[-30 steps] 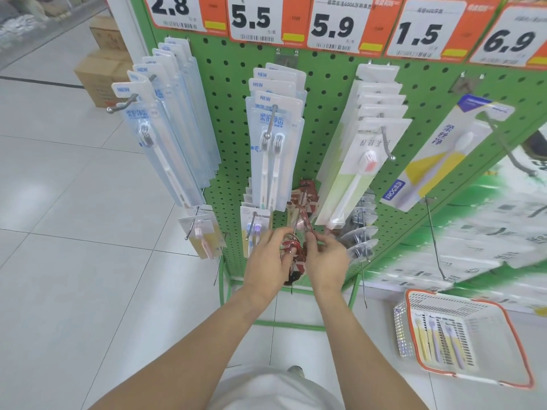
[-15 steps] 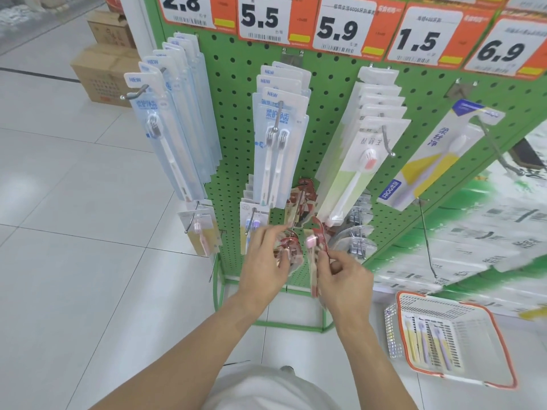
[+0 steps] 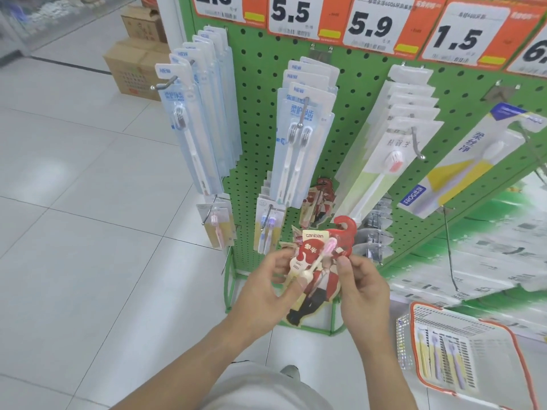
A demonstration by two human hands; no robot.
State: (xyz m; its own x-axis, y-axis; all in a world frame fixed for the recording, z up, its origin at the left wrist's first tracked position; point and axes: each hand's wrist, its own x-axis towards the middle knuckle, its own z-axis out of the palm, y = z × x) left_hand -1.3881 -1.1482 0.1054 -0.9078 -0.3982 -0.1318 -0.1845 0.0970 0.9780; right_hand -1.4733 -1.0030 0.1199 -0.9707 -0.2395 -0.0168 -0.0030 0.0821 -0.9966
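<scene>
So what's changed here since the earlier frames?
The red-carded toothbrush pack has come off its lower hook and been drawn toward the person, clear of the pegboard. The right hand pinches its right edge; the left hand, earlier on the packs left hanging, now holds its left side. Unchanged: the other hanging packs and the basket on the floor.

bare floor [image 3: 88,232] left, hanging packs [image 3: 299,149] ahead, basket [image 3: 521,350] right

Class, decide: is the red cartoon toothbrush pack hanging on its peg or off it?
Off. The left hand and right hand hold the toothbrush pack before the pegboard; its red hanger hooks nothing.
</scene>
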